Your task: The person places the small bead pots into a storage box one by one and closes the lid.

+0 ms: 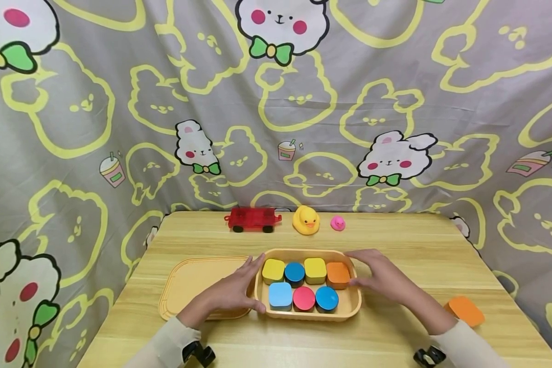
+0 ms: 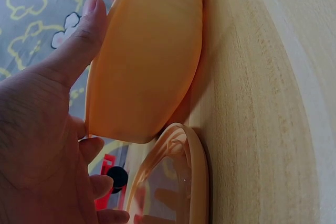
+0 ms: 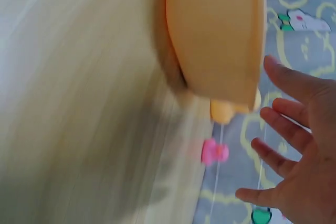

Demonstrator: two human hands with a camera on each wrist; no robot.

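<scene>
A pale orange plastic box (image 1: pixel 313 316) stands on the table with several blocks in it. The back row holds a yellow block (image 1: pixel 273 270), a round blue one (image 1: pixel 295 273), another yellow and an orange one (image 1: pixel 338 273). In front lie a light blue block (image 1: pixel 280 295), a round red one (image 1: pixel 304 298) and a round blue one (image 1: pixel 326 297). My left hand (image 1: pixel 232 291) spans the box's left end, thumb along the rim in the left wrist view (image 2: pixel 52 103). At the right end my right hand (image 1: pixel 381 275) has its fingers spread, thumb by the rim.
A matching lid (image 1: pixel 198 281) lies left of the box, partly beneath my left hand in the head view. Along the back edge are a red toy wagon (image 1: pixel 253 219), a yellow duck (image 1: pixel 306 221) and a small pink duck (image 1: pixel 338 223). An orange block (image 1: pixel 465 311) lies far right.
</scene>
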